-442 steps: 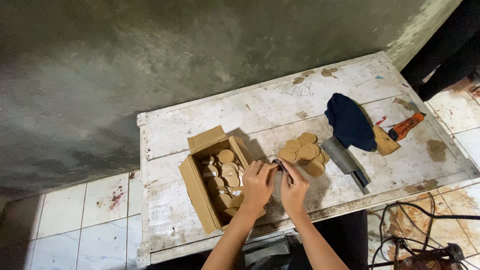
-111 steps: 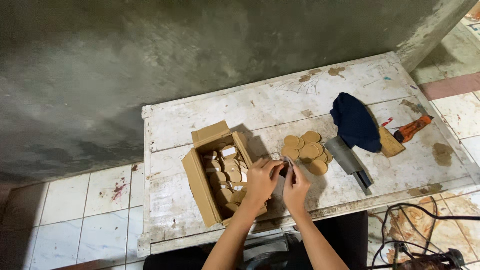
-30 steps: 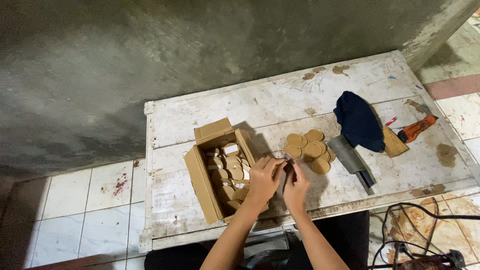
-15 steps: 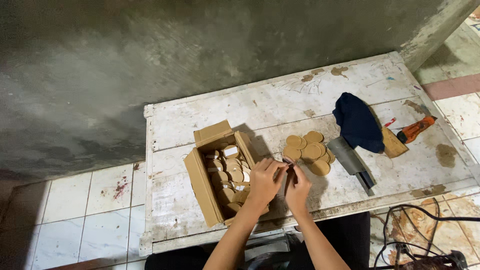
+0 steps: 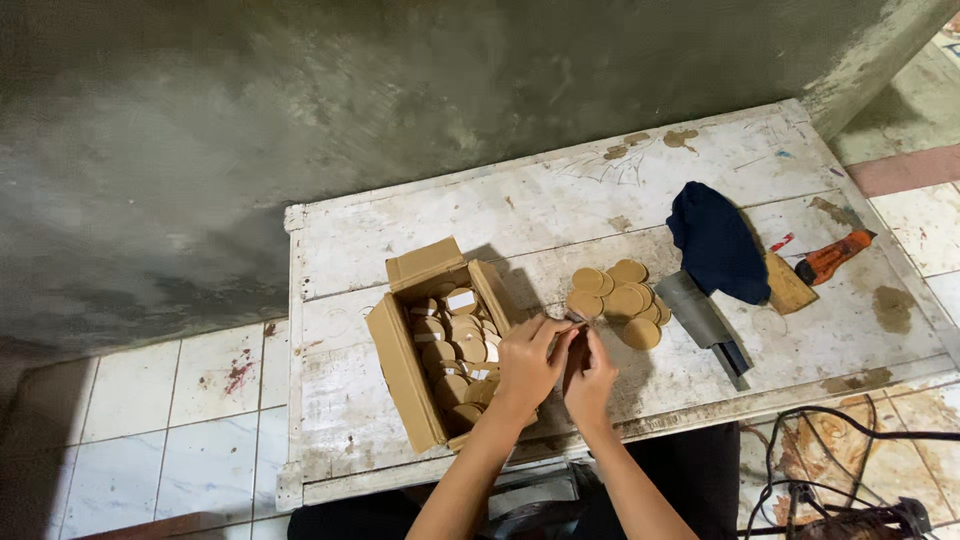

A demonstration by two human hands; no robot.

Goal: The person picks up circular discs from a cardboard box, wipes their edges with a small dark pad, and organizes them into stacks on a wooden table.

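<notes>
My left hand (image 5: 527,362) and my right hand (image 5: 590,375) meet above the white table (image 5: 560,215), fingertips pinched together on a small object (image 5: 574,320) that I cannot make out clearly. Just left of my hands an open cardboard box (image 5: 405,375) holds several round tan discs, some with white labels. A loose cluster of tan discs (image 5: 618,300) lies on the table just beyond my right hand.
A dark blue cloth (image 5: 718,250) lies right of the discs, partly over a grey flat tool (image 5: 705,320). A wooden wedge (image 5: 787,286) and an orange-handled tool (image 5: 833,256) lie farther right. Cables (image 5: 830,470) trail on the tiled floor; a grey wall stands behind.
My hands stay together over the same spot, fingers shifting slightly. Box, discs and tools have not moved; only the camera view drifts a little.
</notes>
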